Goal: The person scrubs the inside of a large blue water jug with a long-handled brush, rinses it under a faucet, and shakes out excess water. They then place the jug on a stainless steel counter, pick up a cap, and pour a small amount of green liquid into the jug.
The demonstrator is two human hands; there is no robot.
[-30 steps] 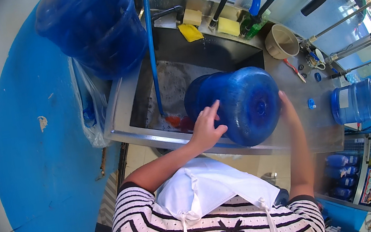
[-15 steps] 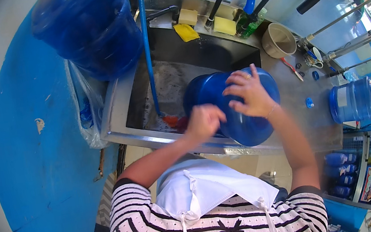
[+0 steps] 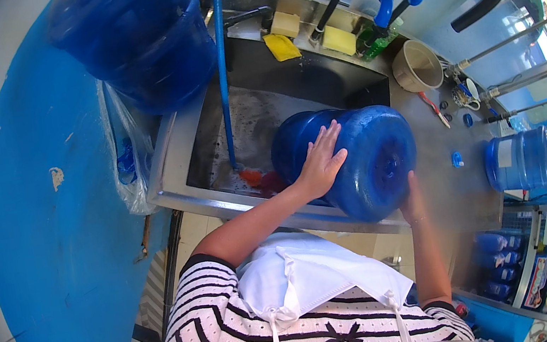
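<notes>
A large blue water jug (image 3: 375,155) lies tilted on its side, partly over the sink and its front rim, its round base toward the right. My left hand (image 3: 321,163) rests flat on top of it, fingers stretched out. At the base's lower right edge is my right hand (image 3: 413,200), one straight digit visible against the jug and the other fingers hidden. The jug's neck end is down inside the metal sink (image 3: 212,145), out of sight. Something orange-red (image 3: 254,177) lies on the sink floor beside it.
A blue pipe (image 3: 223,71) stands in the sink. Sponges (image 3: 339,39), a yellow cloth (image 3: 282,46), a green bottle (image 3: 378,41) and a beige tub (image 3: 417,66) line the back. Another jug (image 3: 521,160) lies right; a big blue one (image 3: 139,42) stands left.
My left hand has moved right and up, flattening onto the jug. My right hand has slid from its top down to the base's edge. The jug's base has turned more into view.
</notes>
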